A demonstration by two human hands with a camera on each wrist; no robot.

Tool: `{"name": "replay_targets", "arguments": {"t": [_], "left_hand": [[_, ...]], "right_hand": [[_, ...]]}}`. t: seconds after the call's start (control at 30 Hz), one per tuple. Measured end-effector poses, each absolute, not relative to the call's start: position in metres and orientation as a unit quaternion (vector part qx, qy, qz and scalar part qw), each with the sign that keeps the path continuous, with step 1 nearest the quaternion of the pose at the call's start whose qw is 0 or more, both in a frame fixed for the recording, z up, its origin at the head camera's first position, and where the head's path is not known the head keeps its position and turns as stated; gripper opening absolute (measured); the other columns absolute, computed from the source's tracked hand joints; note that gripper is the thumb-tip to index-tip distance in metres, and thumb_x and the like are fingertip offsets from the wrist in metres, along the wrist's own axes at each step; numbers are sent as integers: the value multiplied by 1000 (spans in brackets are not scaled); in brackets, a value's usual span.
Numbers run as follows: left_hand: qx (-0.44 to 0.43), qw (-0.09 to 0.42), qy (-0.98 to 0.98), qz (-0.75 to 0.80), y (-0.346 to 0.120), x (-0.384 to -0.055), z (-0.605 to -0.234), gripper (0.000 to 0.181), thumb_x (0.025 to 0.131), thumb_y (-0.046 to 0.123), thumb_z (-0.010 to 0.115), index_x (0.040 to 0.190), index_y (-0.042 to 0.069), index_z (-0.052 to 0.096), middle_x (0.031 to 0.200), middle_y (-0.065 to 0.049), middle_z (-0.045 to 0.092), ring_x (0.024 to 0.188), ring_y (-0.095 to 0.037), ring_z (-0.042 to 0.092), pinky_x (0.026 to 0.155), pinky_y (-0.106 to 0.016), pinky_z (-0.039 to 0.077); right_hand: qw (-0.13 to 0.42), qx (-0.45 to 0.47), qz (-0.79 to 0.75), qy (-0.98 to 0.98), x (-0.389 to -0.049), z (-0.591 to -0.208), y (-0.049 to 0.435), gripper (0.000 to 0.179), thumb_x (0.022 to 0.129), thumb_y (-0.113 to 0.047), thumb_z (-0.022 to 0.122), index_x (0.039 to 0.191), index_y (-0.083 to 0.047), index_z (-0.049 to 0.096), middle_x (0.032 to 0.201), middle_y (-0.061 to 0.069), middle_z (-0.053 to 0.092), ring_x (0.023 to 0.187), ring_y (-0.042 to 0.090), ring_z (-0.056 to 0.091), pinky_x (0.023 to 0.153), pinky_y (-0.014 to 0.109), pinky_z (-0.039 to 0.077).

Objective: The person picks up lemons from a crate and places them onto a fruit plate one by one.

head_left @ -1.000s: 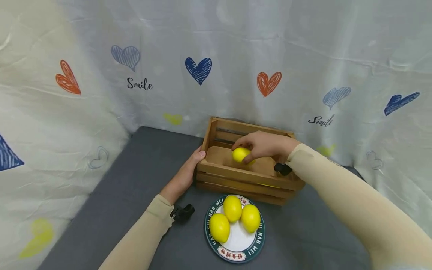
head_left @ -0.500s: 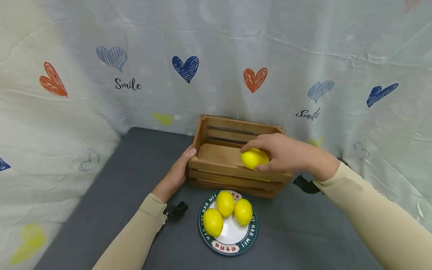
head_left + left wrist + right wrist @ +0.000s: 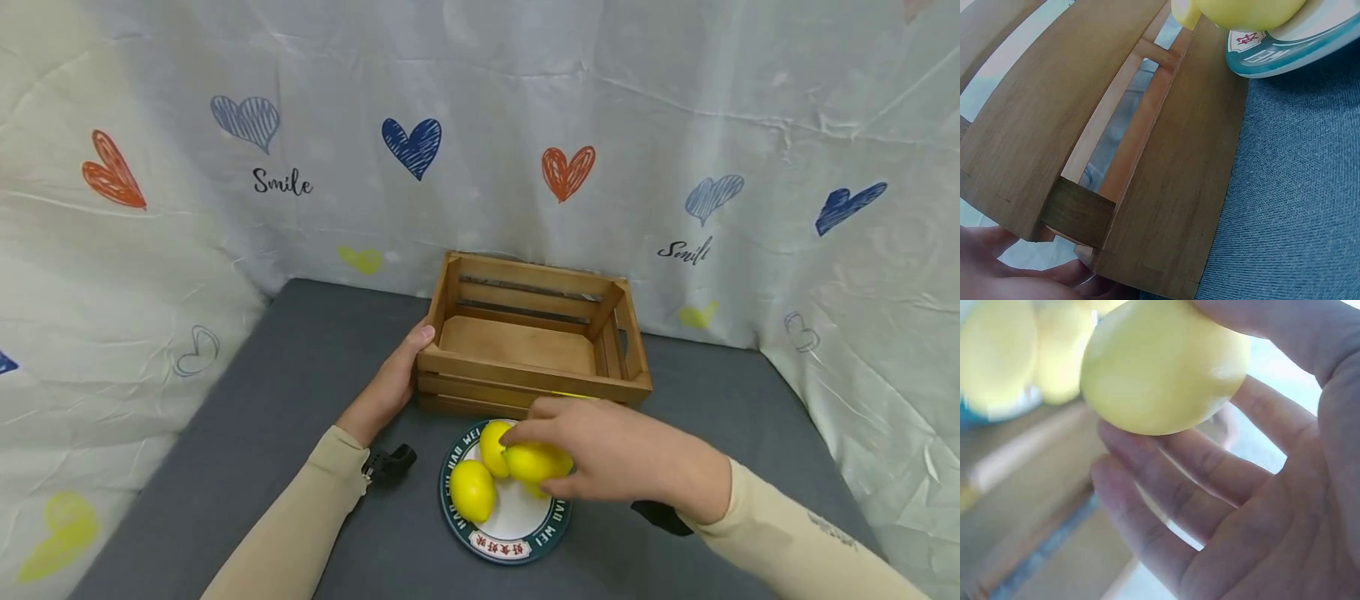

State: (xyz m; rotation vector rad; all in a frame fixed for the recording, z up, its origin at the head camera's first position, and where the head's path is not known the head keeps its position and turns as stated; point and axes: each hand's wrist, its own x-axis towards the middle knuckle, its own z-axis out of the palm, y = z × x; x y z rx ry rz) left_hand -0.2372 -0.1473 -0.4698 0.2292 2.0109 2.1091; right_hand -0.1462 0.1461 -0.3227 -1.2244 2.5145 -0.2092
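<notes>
My right hand (image 3: 622, 450) holds a yellow lemon (image 3: 536, 462) between thumb and fingers, over the right part of a round plate (image 3: 517, 512) with a green lettered rim. Filling the top of the right wrist view is that same lemon (image 3: 1163, 369). On the plate lie a lemon (image 3: 472, 492) at the left and another lemon (image 3: 492, 448) at the back; a third, under the held one, is mostly hidden. My left hand (image 3: 390, 383) grips the left end of a slatted wooden crate (image 3: 525, 379), and its fingers (image 3: 1054, 275) curl at the crate's end in the left wrist view.
The crate stands behind the plate on a dark grey cloth (image 3: 330, 358). A yellow strip (image 3: 573, 395) shows between its front slats. Behind the table hangs a pale curtain (image 3: 495, 225) printed with hearts.
My right hand has lifted the lemon out of the crate and brought it forward and down to the plate. The left hand has kept its grip on the crate; the head view has shifted slightly.
</notes>
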Motion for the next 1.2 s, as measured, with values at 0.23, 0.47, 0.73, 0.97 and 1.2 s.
{"name": "replay_targets", "arguments": {"t": [0.23,0.47,0.73,0.97,1.2], "left_hand": [[72,111,687,714,-149,-234,-469,88,105,60,37,176,21,4,183,-9,4,167,-35,11,134,-65,5],[73,107,691,711,-149,-233,-467,88,105,60,37,176,18,4,183,-10,4,167,-34,9,135,-63,3],[72,107,688,714,-148,-235,-468,87,105,61,37,176,21,6,183,-9,5,167,-36,10,133,-67,5],[83,106,684,717,-146,-236,-468,87,105,60,37,176,20,6,182,-11,6,167,-38,11,134,-67,6],[90,106,680,720,-146,-237,-469,88,105,60,38,176,20,5,182,-10,5,167,-37,10,134,-66,6]], "right_hand": [[194,-451,-65,869,-117,-362,135,54,90,-30,88,139,-38,70,124,-11,67,95,1,57,85,26,57],[185,-452,-63,870,-101,-393,134,54,88,-26,89,137,-40,71,114,-15,65,89,-2,53,77,22,52],[142,-478,-46,865,-96,-411,135,55,88,-25,89,137,-41,71,106,-16,65,89,-2,53,75,20,49],[127,-483,-46,865,-97,-415,137,57,87,-24,90,137,-42,70,110,-15,66,92,-1,56,77,21,52],[134,-480,-55,865,-98,-417,136,58,88,-24,91,136,-47,70,116,-15,67,97,-1,57,80,21,54]]}}
